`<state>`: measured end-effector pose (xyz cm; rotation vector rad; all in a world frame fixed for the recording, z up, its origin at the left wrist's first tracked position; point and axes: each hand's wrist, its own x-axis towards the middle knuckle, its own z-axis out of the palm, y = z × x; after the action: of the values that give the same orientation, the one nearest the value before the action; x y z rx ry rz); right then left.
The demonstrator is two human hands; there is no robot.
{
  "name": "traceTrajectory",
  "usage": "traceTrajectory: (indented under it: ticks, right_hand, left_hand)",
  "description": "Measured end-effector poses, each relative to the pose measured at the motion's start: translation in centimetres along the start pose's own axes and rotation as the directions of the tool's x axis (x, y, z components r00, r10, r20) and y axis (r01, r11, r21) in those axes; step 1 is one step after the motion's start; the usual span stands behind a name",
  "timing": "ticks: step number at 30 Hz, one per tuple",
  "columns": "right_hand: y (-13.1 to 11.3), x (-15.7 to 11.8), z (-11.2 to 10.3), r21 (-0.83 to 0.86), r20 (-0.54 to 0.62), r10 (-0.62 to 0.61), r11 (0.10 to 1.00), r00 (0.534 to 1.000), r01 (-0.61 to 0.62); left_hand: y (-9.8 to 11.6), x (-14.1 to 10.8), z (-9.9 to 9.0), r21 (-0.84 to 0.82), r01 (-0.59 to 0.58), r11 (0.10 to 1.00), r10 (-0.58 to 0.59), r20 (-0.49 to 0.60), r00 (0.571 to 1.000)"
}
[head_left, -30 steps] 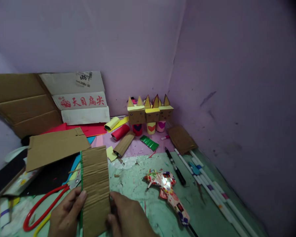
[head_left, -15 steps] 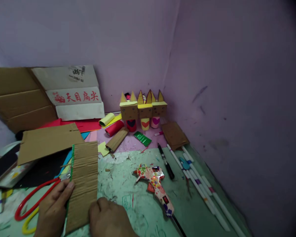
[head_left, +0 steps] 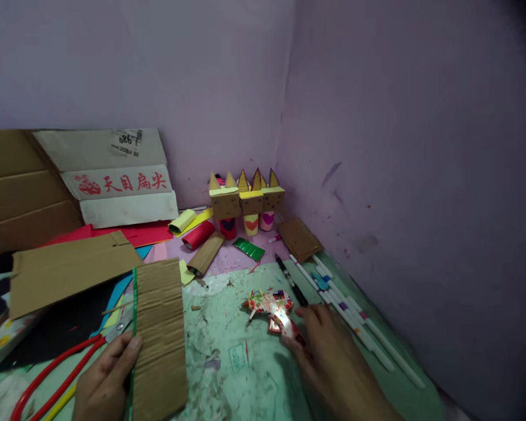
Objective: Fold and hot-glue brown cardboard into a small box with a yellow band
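Observation:
On the left, my left hand [head_left: 107,374] grips a strip of corrugated cardboard [head_left: 160,345] by its green-edged left side, thumb on top. Red-handled scissors [head_left: 55,368] lie beside and partly behind that hand. My right hand [head_left: 333,356] is over the handle of a patterned glue gun [head_left: 269,304], which lies on the table. The thumb is at the handle's near side and the fingers are on its far side, spread apart. Whether they touch the handle is hard to see. A black pen [head_left: 291,280] lies just beyond those fingers.
Three cardboard cat-eared figures [head_left: 251,204] stand by the wall corner. Several white markers [head_left: 368,330] lie along the right side. Paper-covered tubes [head_left: 198,235], a green strip [head_left: 249,249] and a brown cardboard piece [head_left: 298,238] lie farther back. A printed box [head_left: 123,181] leans at the left.
My right hand has left the cardboard strip and moved right to the glue gun's handle. My left hand still holds the strip. The view has shifted slightly.

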<state>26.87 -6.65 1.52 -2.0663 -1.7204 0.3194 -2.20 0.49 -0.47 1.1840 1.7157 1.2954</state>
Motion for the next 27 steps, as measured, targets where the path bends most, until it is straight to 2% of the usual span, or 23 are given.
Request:
traceTrajectory:
  ticks: [3,5,8,10,12,13,16,18,21,24,27]
  right_hand:
    - [0.0,0.1,1.5,-0.054,0.091,0.048,0.998,0.995,-0.043]
    - [0.3,-0.1,2.9,-0.042,0.06,0.028,0.999,0.998,-0.025]
    - [1.6,-0.2,4.0,0.017,-0.075,-0.06,0.998,0.995,0.062]
    - [2.5,0.4,3.7,0.009,-0.215,-0.08,0.996,0.973,0.083]
    - [3.0,1.7,2.9,-0.03,-0.337,-0.055,0.998,0.94,0.047]
    - [3.2,2.6,2.4,-0.055,-0.358,-0.017,0.998,0.934,-0.003]
    - [3.6,5.2,1.6,-0.161,-0.324,0.085,0.976,0.942,-0.143]
    - [3.8,6.1,1.4,-0.182,-0.307,0.111,0.968,0.945,-0.173]
    - [3.8,6.0,1.1,-0.19,-0.302,0.119,0.965,0.946,-0.182]
    - [2.8,5.4,0.7,-0.159,-0.319,0.066,0.98,0.945,-0.122]
    - [0.7,5.4,1.7,-0.082,-0.239,-0.067,0.995,0.969,0.049]
  left_hand:
    - [1.2,-0.4,0.2,-0.076,0.094,0.993,-0.093,0.026,0.995]
    - [1.3,-0.4,0.2,-0.122,0.138,0.983,-0.136,0.02,0.99]
    - [0.4,-0.3,0.0,-0.198,0.188,0.962,-0.167,0.116,0.979]
    - [-0.4,-0.1,0.0,-0.229,0.188,0.955,-0.148,0.181,0.972]
    - [-0.8,0.0,0.1,-0.24,0.173,0.955,-0.126,0.199,0.972]
    - [-0.8,0.0,0.1,-0.238,0.168,0.957,-0.121,0.2,0.972]
    - [-0.4,-0.1,0.2,-0.234,0.155,0.96,-0.104,0.217,0.971]
    - [-0.3,-0.1,0.2,-0.25,0.134,0.959,-0.076,0.228,0.971]
    - [-0.8,-0.1,0.1,-0.3,0.114,0.947,-0.045,0.227,0.973]
    - [-1.5,0.0,0.1,-0.367,0.141,0.92,-0.043,0.263,0.964]
    - [-1.7,0.2,0.2,-0.422,0.145,0.895,-0.022,0.284,0.959]
